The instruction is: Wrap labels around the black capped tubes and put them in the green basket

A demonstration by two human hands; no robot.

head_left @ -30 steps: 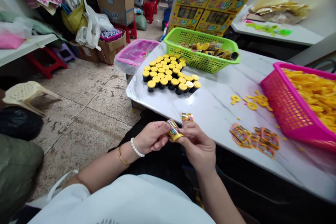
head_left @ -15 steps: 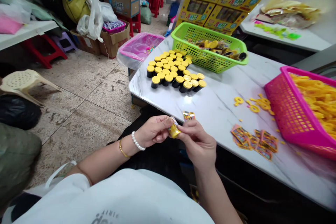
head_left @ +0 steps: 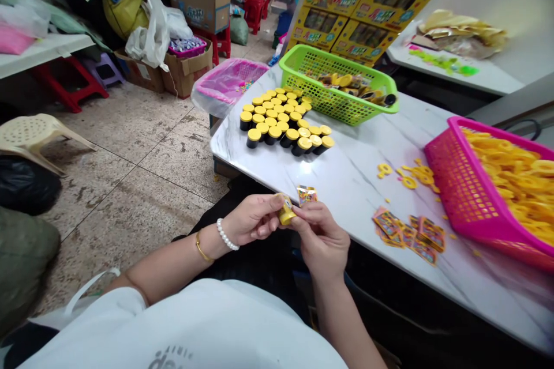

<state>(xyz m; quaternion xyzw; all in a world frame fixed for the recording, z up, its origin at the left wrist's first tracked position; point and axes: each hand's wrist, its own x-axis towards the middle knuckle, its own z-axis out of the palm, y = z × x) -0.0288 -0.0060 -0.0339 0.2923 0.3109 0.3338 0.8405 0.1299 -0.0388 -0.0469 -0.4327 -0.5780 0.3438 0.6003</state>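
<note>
My left hand [head_left: 253, 220] and my right hand [head_left: 322, 239] meet in front of the marble table's near edge [head_left: 346, 225], both pinching a small yellow piece wrapped in a printed sticker [head_left: 286, 212]. A second printed sticker [head_left: 306, 195] stands up from my right hand's fingers. Several loose stickers [head_left: 409, 232] lie on the table to the right. A cluster of black tubs with yellow lids [head_left: 283, 122] stands at the table's far left corner.
A pink basket [head_left: 461, 190] full of yellow plastic rings sits at the right, with loose rings [head_left: 409, 176] beside it. A green basket [head_left: 333, 101] holds more tubs. A bagged pink basket [head_left: 225, 85], boxes and stools stand on the floor to the left.
The sticker has been folded tighter around the yellow piece between my fingers. The view has shifted slightly; both hands stay together in the same place.
</note>
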